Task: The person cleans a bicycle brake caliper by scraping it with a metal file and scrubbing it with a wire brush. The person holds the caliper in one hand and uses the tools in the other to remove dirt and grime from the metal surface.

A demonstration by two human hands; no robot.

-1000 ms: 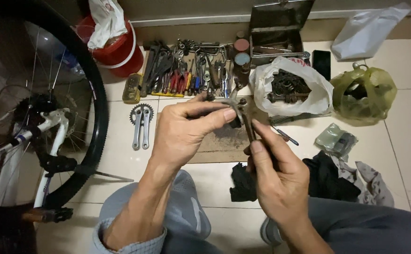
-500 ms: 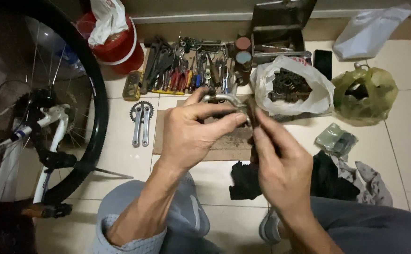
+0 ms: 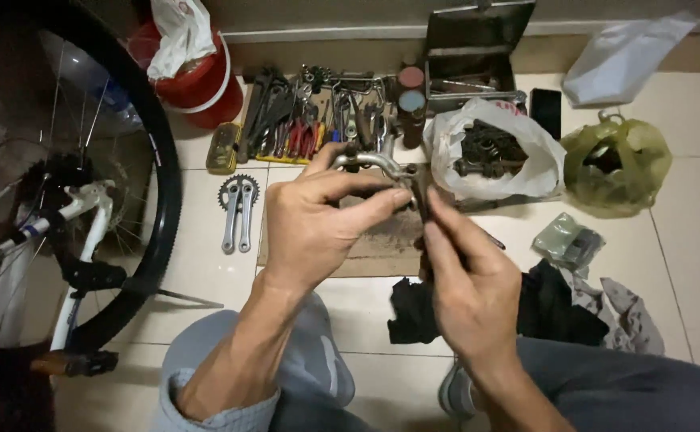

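Sitting on the tiled floor (image 3: 686,264), we see our knees at the bottom edge and both hands raised over a sheet of cardboard (image 3: 374,248). Our left hand (image 3: 318,224) grasps a curved silver brake part (image 3: 370,162) between thumb and fingers, just above the cardboard. Our right hand (image 3: 466,284) pinches a dark tool (image 3: 422,196) that meets the part's right end. Black rags (image 3: 542,308) lie just beside our right wrist. To the left stands a bicycle wheel (image 3: 162,184), with a silver crank set (image 3: 238,210) near it. Farther off we find a row of hand tools (image 3: 310,120), a white bag of dark metal parts (image 3: 494,148), a green bag (image 3: 614,164), a red bucket (image 3: 206,84) and an open metal toolbox (image 3: 474,48).
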